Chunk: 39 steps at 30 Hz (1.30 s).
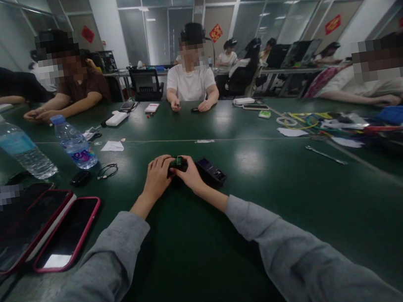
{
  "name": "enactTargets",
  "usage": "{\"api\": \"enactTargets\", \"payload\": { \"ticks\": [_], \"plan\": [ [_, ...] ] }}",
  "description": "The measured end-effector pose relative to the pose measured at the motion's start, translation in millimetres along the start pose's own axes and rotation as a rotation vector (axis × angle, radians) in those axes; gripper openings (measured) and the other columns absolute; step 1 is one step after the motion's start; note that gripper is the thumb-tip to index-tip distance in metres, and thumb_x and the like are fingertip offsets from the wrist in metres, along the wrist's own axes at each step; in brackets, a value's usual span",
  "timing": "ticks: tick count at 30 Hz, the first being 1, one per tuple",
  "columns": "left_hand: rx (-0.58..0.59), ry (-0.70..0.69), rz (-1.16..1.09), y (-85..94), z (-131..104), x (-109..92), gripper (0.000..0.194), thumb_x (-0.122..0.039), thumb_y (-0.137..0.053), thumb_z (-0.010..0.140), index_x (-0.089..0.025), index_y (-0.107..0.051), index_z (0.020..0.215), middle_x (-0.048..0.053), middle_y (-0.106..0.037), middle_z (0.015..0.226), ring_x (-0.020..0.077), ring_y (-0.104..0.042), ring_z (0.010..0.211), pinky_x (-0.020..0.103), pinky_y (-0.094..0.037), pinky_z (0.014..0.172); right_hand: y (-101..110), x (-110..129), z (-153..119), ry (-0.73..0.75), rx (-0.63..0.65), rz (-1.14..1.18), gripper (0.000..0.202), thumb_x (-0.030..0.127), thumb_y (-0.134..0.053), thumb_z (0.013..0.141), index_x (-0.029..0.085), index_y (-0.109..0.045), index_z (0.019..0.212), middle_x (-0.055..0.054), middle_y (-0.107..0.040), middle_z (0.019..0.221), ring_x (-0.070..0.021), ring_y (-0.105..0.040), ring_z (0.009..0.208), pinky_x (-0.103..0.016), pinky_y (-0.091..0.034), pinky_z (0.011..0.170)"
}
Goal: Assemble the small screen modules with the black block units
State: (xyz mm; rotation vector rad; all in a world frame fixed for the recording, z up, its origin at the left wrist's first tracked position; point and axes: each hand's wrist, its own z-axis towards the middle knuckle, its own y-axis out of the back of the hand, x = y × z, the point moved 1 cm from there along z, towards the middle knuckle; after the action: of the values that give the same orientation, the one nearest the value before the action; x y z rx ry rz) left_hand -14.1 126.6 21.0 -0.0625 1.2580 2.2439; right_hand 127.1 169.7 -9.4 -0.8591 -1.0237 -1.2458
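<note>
Both my hands meet around a small black object (178, 163) with a green patch on its top, above the dark green table (196, 251). My left hand (158, 178) has its fingers curled over the object's left side. My right hand (192, 175) grips its right side, with the thumb near the front. Just right of my right hand lies a black case (212, 170) with small compartments or buttons, too dark to make out. The underside of the held object is hidden by my fingers.
Two water bottles (23, 148) (76, 144) and phones (69, 234) stand or lie at left. A black mouse-like item (80, 178) and a coiled cable (109, 171) are nearer. Tangled cables (310, 120) and a metal tool (325, 155) lie right. People sit across the table.
</note>
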Motion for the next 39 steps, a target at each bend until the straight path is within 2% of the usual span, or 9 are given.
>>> {"api": "enactTargets", "payload": {
  "ticks": [6, 11, 15, 23, 29, 33, 37, 39],
  "plan": [
    [-0.062, 0.070, 0.004, 1.0, -1, 4, 0.042, -0.030, -0.069, 0.077, -0.019, -0.055, 0.115, 0.014, -0.055, 0.122, 0.0329, -0.047, 0.118, 0.045, -0.034, 0.100, 0, 7, 0, -0.067, -0.068, 0.041, 0.058, 0.044, -0.077, 0.067, 0.019, -0.054, 0.114, -0.009, -0.060, 0.116, -0.0230, -0.055, 0.113, -0.040, -0.039, 0.105],
    [-0.049, 0.048, 0.069, 2.3, -1, 11, 0.046, -0.041, -0.068, 0.078, -0.016, -0.054, 0.114, 0.016, -0.055, 0.120, 0.0332, -0.048, 0.114, 0.045, -0.035, 0.097, 1, 9, -1, -0.054, -0.082, 0.044, 0.057, 0.045, -0.077, 0.069, 0.019, -0.055, 0.114, -0.008, -0.061, 0.114, -0.0221, -0.056, 0.111, -0.038, -0.040, 0.105],
    [-0.057, 0.068, 0.085, 3.9, -1, 12, 0.049, -0.044, -0.069, 0.077, -0.017, -0.055, 0.115, 0.017, -0.053, 0.122, 0.0341, -0.047, 0.114, 0.046, -0.032, 0.098, 1, 9, -2, -0.062, -0.077, 0.032, 0.056, 0.047, -0.076, 0.070, 0.020, -0.056, 0.115, -0.008, -0.061, 0.116, -0.0229, -0.055, 0.114, -0.040, -0.038, 0.106],
    [-0.088, 0.083, 0.027, 9.5, -2, 6, 0.042, -0.045, -0.070, 0.076, -0.020, -0.062, 0.109, 0.015, -0.057, 0.118, 0.0338, -0.049, 0.113, 0.047, -0.028, 0.101, 1, 6, -1, -0.075, -0.081, 0.019, 0.057, 0.051, -0.075, 0.071, 0.021, -0.054, 0.115, -0.007, -0.061, 0.115, -0.0221, -0.056, 0.112, -0.038, -0.040, 0.104],
    [-0.175, 0.150, -0.139, 13.0, -4, 5, 0.045, -0.057, -0.069, 0.072, -0.020, -0.063, 0.096, 0.010, -0.061, 0.102, 0.0276, -0.053, 0.101, 0.039, -0.036, 0.094, -1, 10, -3, -0.113, 0.040, 0.114, 0.054, 0.063, -0.059, 0.081, 0.022, -0.057, 0.115, -0.006, -0.061, 0.118, -0.0204, -0.055, 0.115, -0.034, -0.040, 0.104],
    [-0.167, 0.198, -0.199, 15.6, -5, 4, 0.044, -0.059, -0.068, 0.073, -0.019, -0.064, 0.091, 0.008, -0.060, 0.095, 0.0235, -0.055, 0.091, 0.036, -0.040, 0.088, 0, 15, -6, -0.114, 0.061, 0.177, 0.053, 0.064, -0.056, 0.083, 0.024, -0.057, 0.118, -0.005, -0.059, 0.125, -0.0194, -0.052, 0.121, -0.034, -0.038, 0.108],
    [-0.154, 0.317, -0.360, 15.0, -6, 4, 0.042, -0.060, -0.065, 0.075, -0.019, -0.066, 0.083, 0.005, -0.061, 0.087, 0.0195, -0.056, 0.081, 0.032, -0.043, 0.080, 2, 17, -7, -0.141, 0.105, 0.212, 0.057, 0.064, -0.059, 0.082, 0.025, -0.056, 0.122, -0.005, -0.061, 0.125, -0.0204, -0.055, 0.119, -0.038, -0.041, 0.106],
    [-0.170, 0.411, -0.504, 12.0, -8, 4, 0.044, -0.061, -0.063, 0.075, -0.018, -0.067, 0.081, 0.004, -0.063, 0.083, 0.0186, -0.057, 0.078, 0.030, -0.044, 0.076, 3, 18, -7, -0.173, 0.183, 0.214, 0.057, 0.063, -0.063, 0.079, 0.023, -0.060, 0.119, -0.007, -0.064, 0.121, -0.0220, -0.058, 0.116, -0.039, -0.043, 0.104]
  ]
}}
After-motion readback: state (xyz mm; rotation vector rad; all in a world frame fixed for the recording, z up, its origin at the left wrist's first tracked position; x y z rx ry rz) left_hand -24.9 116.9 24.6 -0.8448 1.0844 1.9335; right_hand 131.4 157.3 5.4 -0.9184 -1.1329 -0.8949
